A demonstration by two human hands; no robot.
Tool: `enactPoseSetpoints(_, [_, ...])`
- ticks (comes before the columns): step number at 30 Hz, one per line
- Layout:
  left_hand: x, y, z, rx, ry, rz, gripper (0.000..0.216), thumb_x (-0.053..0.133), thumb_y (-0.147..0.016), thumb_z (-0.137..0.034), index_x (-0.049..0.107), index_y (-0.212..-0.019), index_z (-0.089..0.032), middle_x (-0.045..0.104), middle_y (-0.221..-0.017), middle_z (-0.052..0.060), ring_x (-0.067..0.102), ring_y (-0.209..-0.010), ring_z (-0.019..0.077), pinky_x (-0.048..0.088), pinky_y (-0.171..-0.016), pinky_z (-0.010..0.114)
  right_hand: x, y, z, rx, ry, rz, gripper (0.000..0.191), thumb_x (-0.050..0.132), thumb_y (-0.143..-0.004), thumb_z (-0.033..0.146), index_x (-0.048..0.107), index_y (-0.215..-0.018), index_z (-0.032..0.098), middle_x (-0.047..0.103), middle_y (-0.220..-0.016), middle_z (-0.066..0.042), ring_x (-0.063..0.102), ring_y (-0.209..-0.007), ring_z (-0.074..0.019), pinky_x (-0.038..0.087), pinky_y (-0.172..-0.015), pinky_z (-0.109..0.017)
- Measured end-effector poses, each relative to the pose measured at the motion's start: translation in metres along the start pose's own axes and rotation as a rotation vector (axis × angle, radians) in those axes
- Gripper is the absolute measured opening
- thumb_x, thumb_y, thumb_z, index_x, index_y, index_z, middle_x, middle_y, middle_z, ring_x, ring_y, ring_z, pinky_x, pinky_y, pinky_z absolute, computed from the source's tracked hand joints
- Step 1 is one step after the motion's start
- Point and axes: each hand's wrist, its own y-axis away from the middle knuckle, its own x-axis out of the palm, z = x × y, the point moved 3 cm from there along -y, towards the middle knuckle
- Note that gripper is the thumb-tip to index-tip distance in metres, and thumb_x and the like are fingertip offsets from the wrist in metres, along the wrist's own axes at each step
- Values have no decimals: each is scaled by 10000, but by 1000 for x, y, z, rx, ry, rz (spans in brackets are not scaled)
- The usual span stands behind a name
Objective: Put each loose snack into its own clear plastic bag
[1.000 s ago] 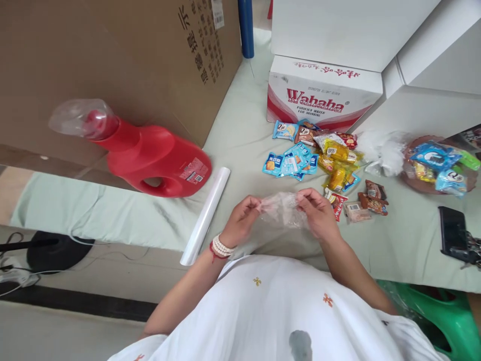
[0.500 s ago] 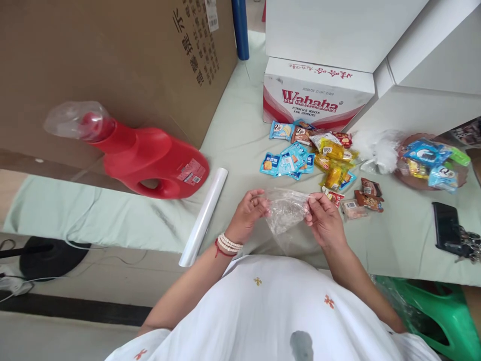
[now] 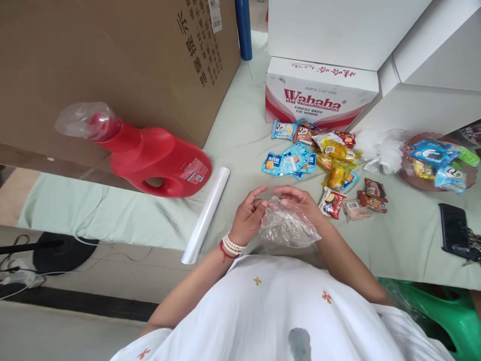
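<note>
A crumpled clear plastic bag [image 3: 291,229] is held up in front of my body, above the table. My left hand [image 3: 247,219] pinches its left edge between thumb and fingers, the index finger raised. My right hand [image 3: 302,204] grips the bag's upper edge close by, its thumb partly hidden by the plastic. Just beyond my hands lie several blue snack packets [image 3: 293,159] and yellow-wrapped snacks [image 3: 336,153]. To the right of my right hand are a red-and-white packet [image 3: 332,203], a clear-wrapped snack [image 3: 356,210] and brown packets [image 3: 374,195].
Left stand a red jug [image 3: 161,160] and a white roll [image 3: 206,215]. Behind are a large cardboard box [image 3: 112,60] and a Wahaha carton [image 3: 319,93]. Rightward are white plastic bags [image 3: 383,150], a snack-filled bowl [image 3: 408,175], a phone [image 3: 453,228] and a green stool [image 3: 443,311].
My right hand has moved left, close to my left hand. The bag, stretched between both hands before, now bunches and hangs to the right. The view has shifted slightly.
</note>
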Motion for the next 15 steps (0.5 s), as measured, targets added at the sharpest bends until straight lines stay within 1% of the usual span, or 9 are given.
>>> enactPoseSetpoints(1, [-1, 0, 1, 19, -35, -38, 579, 710, -893, -523, 560, -1350, -199, 730, -807, -9, 452, -435, 69, 350, -436, 223, 4, -2, -4, 18, -7, -13, 337, 868, -726, 473, 783, -949, 235, 719, -952, -30, 575, -688, -123, 476, -640, -265])
enactPoseSetpoints(3, [-6, -1, 2, 64, -106, -111, 489, 682, -918, -494, 599, -1307, -210, 728, -816, -12, 459, -437, 75, 363, -448, 228, 5, -4, -12, 57, -16, -82, 332, 874, -711, 496, 754, -823, 208, 681, -781, -6, 542, -624, -113, 440, -591, -246])
enactPoseSetpoints(7, [-18, -1, 3, 161, -235, -234, 330, 671, -931, -416, 713, -1211, -246, 751, -875, 13, 538, -532, 117, 415, -532, 247, -12, 0, -22, 88, 15, -226, 378, 836, -745, 553, 707, -824, 206, 605, -672, 31, 396, -499, -78, 304, -468, -217])
enactPoseSetpoints(9, [-20, 0, 2, 193, -262, -245, 306, 666, -935, -409, 747, -1190, -262, 767, -925, 31, 565, -584, 140, 430, -565, 258, -22, 5, -22, 69, 40, -248, 364, 816, -774, 550, 690, -843, 216, 559, -648, 41, 379, -500, -83, 305, -466, -215])
enactPoseSetpoints(10, [-19, 0, 1, 199, -263, -224, 313, 656, -942, -417, 750, -1201, -268, 772, -950, 35, 557, -577, 139, 436, -572, 262, -25, 7, -20, 45, 64, -236, 349, 817, -781, 536, 697, -885, 226, 554, -667, 39, 406, -526, -92, 339, -486, -216])
enactPoseSetpoints(11, [-17, 0, 0, 197, -254, -189, 330, 644, -951, -429, 744, -1223, -271, 776, -970, 37, 534, -549, 129, 441, -572, 265, -27, 8, -17, 8, 101, -206, 343, 824, -780, 517, 711, -945, 239, 578, -728, 25, 456, -578, -106, 389, -524, -221])
enactPoseSetpoints(13, [-12, -1, -1, 180, -215, -122, 376, 630, -960, -461, 724, -1267, -266, 779, -989, 41, 473, -489, 100, 444, -554, 263, -26, 10, -10, -89, 194, -106, 382, 842, -770, 483, 737, -1073, 276, 637, -971, -26, 571, -777, -148, 495, -665, -258])
enactPoseSetpoints(14, [-10, -2, -1, 168, -188, -102, 402, 631, -958, -479, 714, -1284, -260, 778, -991, 45, 453, -473, 90, 439, -537, 259, -24, 10, -7, -138, 234, -53, 400, 848, -765, 475, 747, -1108, 294, 629, -1112, -49, 600, -909, -177, 523, -751, -289])
enactPoseSetpoints(15, [-8, -3, -1, 154, -161, -90, 431, 636, -952, -498, 705, -1300, -253, 778, -993, 49, 443, -464, 83, 430, -517, 255, -21, 10, -5, -183, 267, -13, 381, 845, -768, 475, 762, -1097, 302, 603, -1215, -61, 600, -1022, -205, 529, -824, -318])
